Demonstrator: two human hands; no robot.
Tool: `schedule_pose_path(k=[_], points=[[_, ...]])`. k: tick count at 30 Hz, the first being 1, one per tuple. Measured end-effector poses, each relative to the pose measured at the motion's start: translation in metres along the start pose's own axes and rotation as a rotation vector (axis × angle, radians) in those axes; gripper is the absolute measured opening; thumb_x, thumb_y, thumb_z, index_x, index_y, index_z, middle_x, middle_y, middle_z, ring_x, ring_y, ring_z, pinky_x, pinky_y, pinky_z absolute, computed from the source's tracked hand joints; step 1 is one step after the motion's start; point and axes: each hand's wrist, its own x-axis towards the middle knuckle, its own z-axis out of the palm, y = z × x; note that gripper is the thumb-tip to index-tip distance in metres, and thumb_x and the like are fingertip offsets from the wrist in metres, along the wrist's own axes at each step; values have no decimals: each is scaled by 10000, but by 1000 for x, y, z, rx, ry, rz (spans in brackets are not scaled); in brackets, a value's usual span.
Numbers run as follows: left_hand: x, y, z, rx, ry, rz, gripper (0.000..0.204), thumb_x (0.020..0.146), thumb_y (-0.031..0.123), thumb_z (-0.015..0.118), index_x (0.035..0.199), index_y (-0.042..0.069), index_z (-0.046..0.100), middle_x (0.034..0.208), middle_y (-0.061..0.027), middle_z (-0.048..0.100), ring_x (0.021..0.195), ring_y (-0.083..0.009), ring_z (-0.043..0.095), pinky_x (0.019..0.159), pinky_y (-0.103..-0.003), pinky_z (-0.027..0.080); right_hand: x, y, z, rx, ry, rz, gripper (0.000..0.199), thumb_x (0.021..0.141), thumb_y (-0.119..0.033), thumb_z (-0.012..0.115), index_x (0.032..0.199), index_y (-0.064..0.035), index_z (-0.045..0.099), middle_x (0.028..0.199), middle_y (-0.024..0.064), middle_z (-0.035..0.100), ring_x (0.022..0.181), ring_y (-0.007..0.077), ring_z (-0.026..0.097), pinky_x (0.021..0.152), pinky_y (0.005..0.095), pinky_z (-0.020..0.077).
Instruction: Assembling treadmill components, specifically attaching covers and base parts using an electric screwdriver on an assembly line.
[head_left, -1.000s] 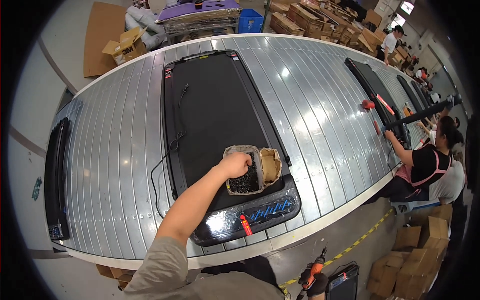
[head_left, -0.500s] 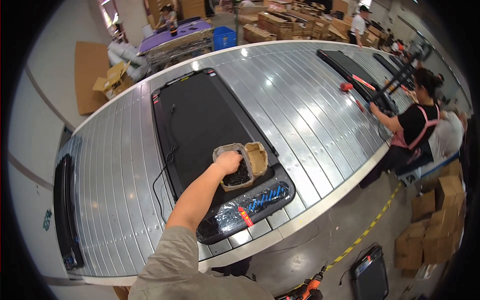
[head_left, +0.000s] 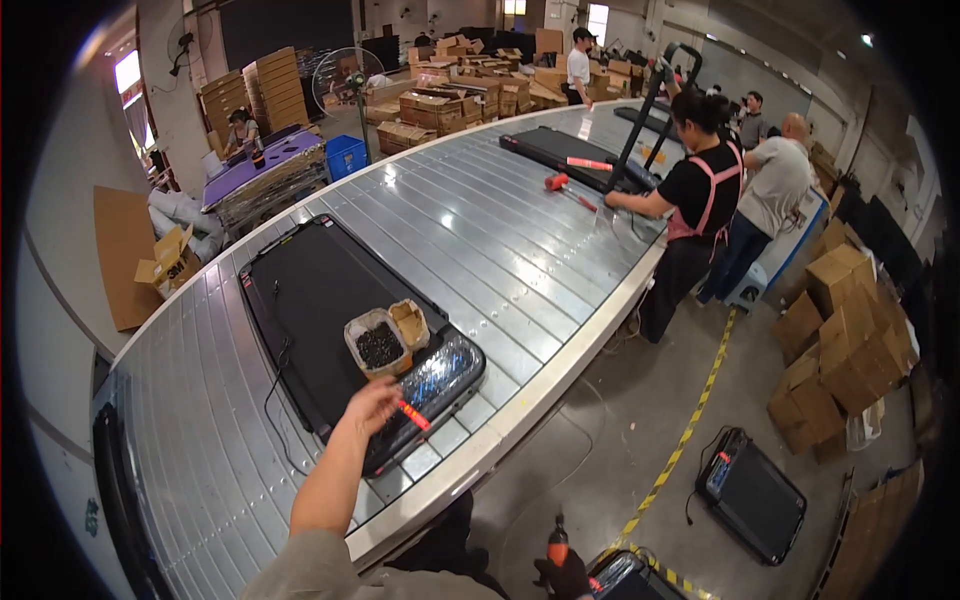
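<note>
A long black walking pad [head_left: 330, 290] lies flat on the slatted metal table, its near end cap wrapped in clear film with a red label [head_left: 414, 416] on it. On its near end stands an open two-part box [head_left: 408, 362]; one part holds a heap of small black screws [head_left: 379, 346], the other looks lined with brown cardboard. My left hand [head_left: 373, 403] is just nearer to me than the box, fingertips pinched together; whatever is between them is too small to make out. Low in view, my right hand [head_left: 566, 577], in a dark glove, grips an orange-and-black cordless drill [head_left: 558, 542], its tip upward.
The slatted metal table [head_left: 480, 225] runs away to the right, where a person in a pink apron [head_left: 705, 180] works at another machine. A red mallet [head_left: 556, 182] lies there. More black pads [head_left: 752, 495] stand on the floor beside yellow-black tape. Cartons [head_left: 845, 330] are stacked at right.
My left hand has come out of the screw box toward me, fingers pinched. My view has swung right. The drill at my right hand now points more upright.
</note>
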Motion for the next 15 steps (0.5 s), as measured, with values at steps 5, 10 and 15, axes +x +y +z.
schedule_pose_path(k=[5,10,15], points=[[-116,-27,15,6,-89,-376,188,927,8,691,1110,-34,680,1003,-131,726,882,-194,714,775,-273,610,-2,-103,54,-295,-234,-522,488,752,-422,779,1041,-50,652,988,231,698,981,426,671,843,477,544],[-177,-6,31,-73,-148,-338,181,991,135,664,1108,-1,685,1011,-112,732,860,-160,711,747,-260,609,9,-154,85,-535,-441,-691,585,734,-475,754,1119,-56,620,1027,251,688,989,431,667,865,496,533],[-205,-10,18,-160,-161,-288,188,991,135,661,1101,-17,672,1014,-109,732,870,-167,718,739,-242,607,-7,-181,81,-654,-530,-713,613,751,-485,725,1150,-38,595,1014,270,686,985,440,669,861,499,533]])
